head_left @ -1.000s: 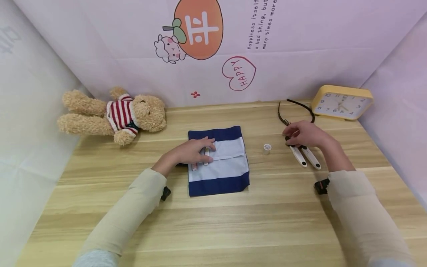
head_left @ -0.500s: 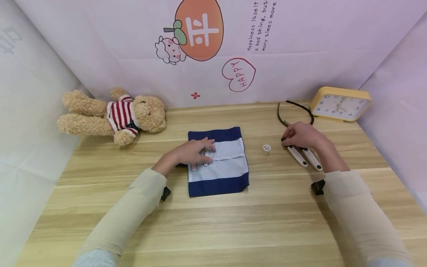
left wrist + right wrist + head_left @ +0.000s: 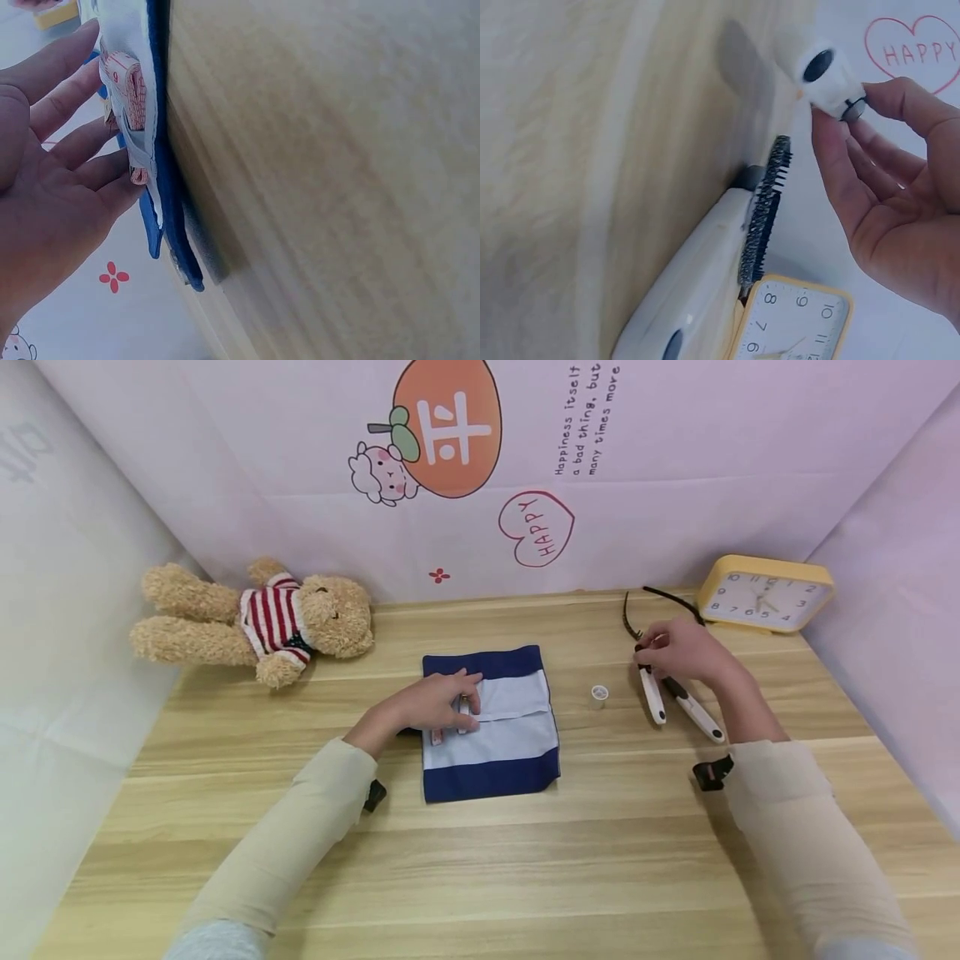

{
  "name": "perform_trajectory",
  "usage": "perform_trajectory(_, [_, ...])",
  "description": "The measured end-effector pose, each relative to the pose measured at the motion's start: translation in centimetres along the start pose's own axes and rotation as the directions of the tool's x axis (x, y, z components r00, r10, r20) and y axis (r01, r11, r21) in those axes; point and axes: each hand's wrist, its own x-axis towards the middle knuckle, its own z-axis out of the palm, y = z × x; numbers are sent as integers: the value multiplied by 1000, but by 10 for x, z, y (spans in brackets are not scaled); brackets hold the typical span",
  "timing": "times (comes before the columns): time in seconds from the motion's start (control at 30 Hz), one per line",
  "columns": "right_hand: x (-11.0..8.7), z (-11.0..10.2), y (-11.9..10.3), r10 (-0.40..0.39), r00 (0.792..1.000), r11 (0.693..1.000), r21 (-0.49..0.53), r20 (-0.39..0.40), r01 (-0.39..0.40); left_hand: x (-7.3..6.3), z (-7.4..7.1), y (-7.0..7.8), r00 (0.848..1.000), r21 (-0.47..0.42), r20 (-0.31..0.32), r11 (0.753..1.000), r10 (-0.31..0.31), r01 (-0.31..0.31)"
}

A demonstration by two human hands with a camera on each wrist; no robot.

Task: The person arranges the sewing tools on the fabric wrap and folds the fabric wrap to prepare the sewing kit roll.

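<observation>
My left hand (image 3: 438, 700) rests with fingers spread on a navy-edged, light blue cloth pouch (image 3: 491, 783). A folded strip with red print, like a tape measure (image 3: 135, 94), sits in the pouch's pocket beside those fingers. Under the same hand lies a small white strip (image 3: 462, 727), partly covered. With thumb and fingertips, my right hand (image 3: 688, 653) pinches the black end of a slim white-handled tool (image 3: 652, 697); its kind does not show. A similar white-handled tool with a black end (image 3: 701, 717) lies on the table just to its right.
A small white spool (image 3: 599, 693) stands between the pouch and the tools. Behind the right hand lies a black toothed headband (image 3: 632, 620). A yellow clock (image 3: 768, 595) stands at the back right, a teddy bear (image 3: 273, 620) lies at the back left.
My right hand has taken one white-handled tool by its black end and shifted it up and left, apart from the other. The left hand has barely moved on the pouch.
</observation>
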Motion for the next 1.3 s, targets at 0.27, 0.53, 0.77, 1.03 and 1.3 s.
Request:
perform_trajectory(0.27, [-1,0,-13,-6,998,982,186,-55,16,0,0,0,1000,2,7,1000,0,0])
perform_trajectory(0.53, [3,9,-33,5,994,972,234,-110,21,0,0,-1,1000,0,-2,1000,11,-11])
perform_trajectory(0.77, [10,19,-54,-43,990,941,328,-135,86,0,1,0,1000,-10,-5,1000,-2,1])
perform_trajectory(1.03, [21,36,-77,-76,983,907,398,-168,138,0,1,0,1000,-8,-13,1000,10,-10])
perform_trajectory(1.3, [34,53,-92,-122,979,871,455,-163,184,1,0,3,1000,22,-15,1000,19,-19])
